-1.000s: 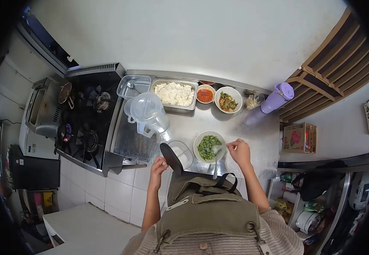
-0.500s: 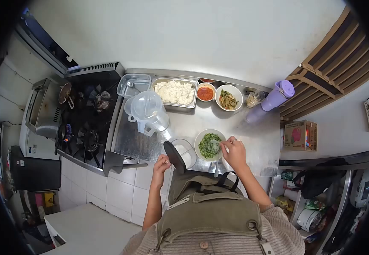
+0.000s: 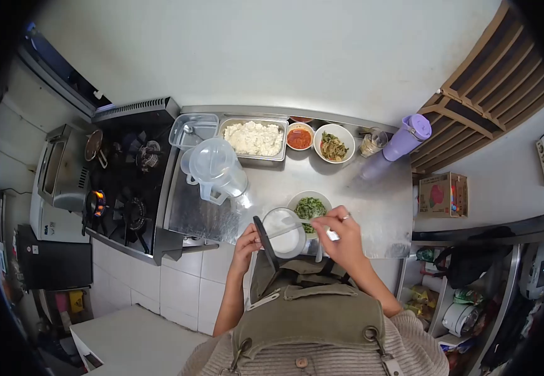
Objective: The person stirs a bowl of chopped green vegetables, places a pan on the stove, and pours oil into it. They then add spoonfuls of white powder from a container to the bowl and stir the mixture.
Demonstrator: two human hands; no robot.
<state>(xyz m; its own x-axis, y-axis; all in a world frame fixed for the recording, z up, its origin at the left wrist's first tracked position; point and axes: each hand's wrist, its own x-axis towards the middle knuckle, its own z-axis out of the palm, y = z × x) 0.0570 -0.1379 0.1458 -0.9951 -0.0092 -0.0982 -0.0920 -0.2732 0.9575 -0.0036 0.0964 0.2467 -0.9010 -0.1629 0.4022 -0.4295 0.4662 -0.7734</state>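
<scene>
Near the middle of the frame, the left hand [image 3: 247,241] grips a black lid [image 3: 263,243] tipped up off a clear plastic tub of white powder [image 3: 284,232], so the right hand [image 3: 341,235] can pinch a spoon [image 3: 297,230] over it, beside the white bowl of chopped greens [image 3: 310,207] on the shiny metal surface [image 3: 372,207].

Olive-green canvas apron, metal rings at straps, button at centre. Beige ribbed knit sleeves pushed up. Ring on right hand [image 3: 341,235].
</scene>
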